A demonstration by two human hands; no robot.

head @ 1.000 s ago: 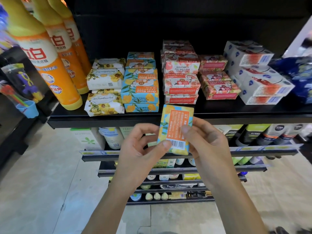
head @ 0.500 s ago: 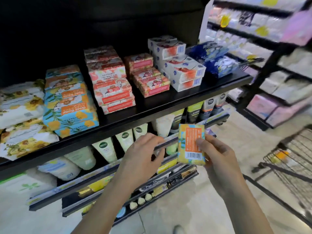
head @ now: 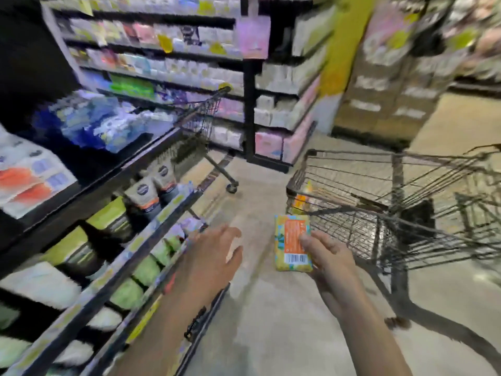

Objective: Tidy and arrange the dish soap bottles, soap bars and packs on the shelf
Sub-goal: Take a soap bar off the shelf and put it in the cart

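Shelf [head: 108, 172] stocked with white-and-orange soap boxes [head: 27, 180] fills the left; the left hand [head: 208, 256] hangs low beside it, grip spread, holding nothing. Orange-and-yellow soap bar [head: 291, 242], upright over the floor [head: 271, 308], barcode end down, is pinched in the grip of the right hand [head: 328, 256], near a wire cart [head: 393, 217].

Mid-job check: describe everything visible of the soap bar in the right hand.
The soap bar is a rectangular pack: yellow wrapper with teal leaf print, an orange panel and a white barcode near its lower end. The right hand holds it upright by its right edge, above the floor, near the wire cart. Its text is unreadable.
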